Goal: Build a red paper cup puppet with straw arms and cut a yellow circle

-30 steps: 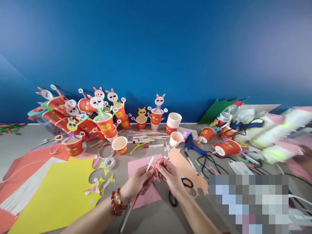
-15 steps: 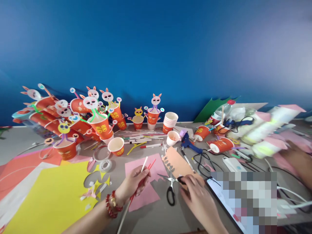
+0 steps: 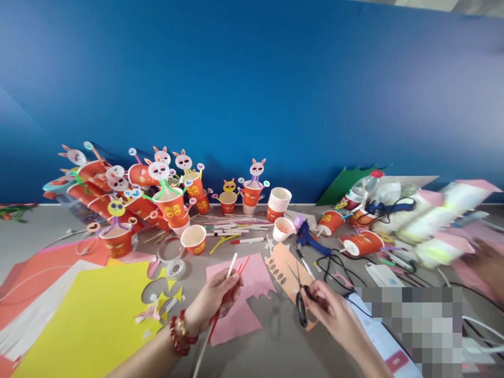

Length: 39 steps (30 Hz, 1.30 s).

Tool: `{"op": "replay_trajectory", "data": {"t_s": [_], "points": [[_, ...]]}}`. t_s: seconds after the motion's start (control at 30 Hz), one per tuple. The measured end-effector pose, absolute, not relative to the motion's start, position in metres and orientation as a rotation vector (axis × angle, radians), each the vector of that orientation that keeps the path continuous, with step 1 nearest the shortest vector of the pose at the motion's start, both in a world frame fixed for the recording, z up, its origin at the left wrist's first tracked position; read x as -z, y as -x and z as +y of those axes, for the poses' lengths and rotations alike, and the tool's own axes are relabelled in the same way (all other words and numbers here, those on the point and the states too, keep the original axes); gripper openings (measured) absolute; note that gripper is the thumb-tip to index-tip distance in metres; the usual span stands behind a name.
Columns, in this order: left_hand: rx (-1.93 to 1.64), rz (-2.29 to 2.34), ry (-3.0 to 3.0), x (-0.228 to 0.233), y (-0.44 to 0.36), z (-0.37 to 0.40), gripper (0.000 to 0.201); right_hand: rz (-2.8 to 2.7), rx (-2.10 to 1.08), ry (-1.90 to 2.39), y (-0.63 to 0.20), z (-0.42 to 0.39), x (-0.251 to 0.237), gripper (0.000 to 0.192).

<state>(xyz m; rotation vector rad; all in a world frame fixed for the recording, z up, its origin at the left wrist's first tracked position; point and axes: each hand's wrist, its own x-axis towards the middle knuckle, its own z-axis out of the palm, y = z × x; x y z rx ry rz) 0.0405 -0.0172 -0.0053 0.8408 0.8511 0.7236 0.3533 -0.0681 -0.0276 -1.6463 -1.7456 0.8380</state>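
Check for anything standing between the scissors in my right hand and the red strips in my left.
Nothing visible stands between the scissors and the red strips. Only the pink paper and part of the peach sheet lie below on the table.

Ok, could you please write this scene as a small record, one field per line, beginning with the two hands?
left hand: holds white stick and thin red sticks
right hand: holds scissors with black handles
near left hand: pink paper
behind scissors in view: orange paper with holes
far side: stack of cups, blue glue gun
right edge: another person's hand, blurred
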Motion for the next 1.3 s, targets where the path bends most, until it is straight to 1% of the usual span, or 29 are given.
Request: {"op": "replay_trajectory", "data": {"t_s": [0.1, 0.17, 0.23, 0.33, 0.47, 0.7, 0.77, 0.87, 0.93, 1.03, 1.13, 1.23, 1.3], "points": [[-0.744, 0.835, -0.917, 0.0, -0.043, -0.02, 0.037, -1.488, -1.03, 1.53, -0.334, -0.066, 0.02, 0.033], [-0.761, 0.821, -0.964, -0.004, -0.045, -0.021, 0.036, -1.354, -1.238, 1.431, -0.31, -0.064, 0.016, 0.033], [-0.788, 0.804, -0.982, -0.007, -0.046, -0.023, 0.033, -1.206, -1.446, 1.22, -0.283, -0.062, 0.014, 0.035], [-0.821, 0.793, -0.996, -0.01, -0.045, -0.024, 0.032, -1.057, -1.634, 1.018, -0.253, -0.06, 0.012, 0.045], [-0.867, 0.825, -1.015, -0.012, -0.038, -0.023, 0.032, -1.113, -1.662, 0.924, -0.245, -0.06, 0.011, 0.053], [-0.841, 0.859, -1.073, -0.02, -0.031, -0.02, 0.033, -1.019, -1.777, 0.83, -0.24, -0.061, 0.017, 0.048], [-0.817, 0.878, -1.087, -0.023, -0.03, -0.018, 0.035, -1.031, -1.752, 0.831, -0.238, -0.063, 0.017, 0.054], [-0.796, 0.898, -1.115, -0.025, -0.029, -0.015, 0.035, -1.079, -1.735, 0.816, -0.241, -0.065, 0.016, 0.068], [-0.767, 0.919, -1.16, -0.026, -0.027, -0.013, 0.036, -1.101, -1.737, 0.82, -0.243, -0.066, 0.016, 0.072], [-0.706, 0.978, -1.253, -0.028, -0.027, -0.011, 0.041, -1.138, -1.72, 0.863, -0.246, -0.066, 0.018, 0.069], [-0.698, 1.06, -1.388, -0.031, -0.027, -0.011, 0.043, -1.126, -1.735, 0.929, -0.243, -0.066, 0.018, 0.062], [-0.726, 1.137, -1.632, -0.035, -0.027, -0.01, 0.037, -1.056, -1.766, 1.022, -0.239, -0.066, 0.016, 0.048], [-0.711, 1.149, -1.79, -0.039, -0.027, -0.01, 0.032, -1.056, -1.779, 1.075, -0.237, -0.065, 0.015, 0.045]]}}
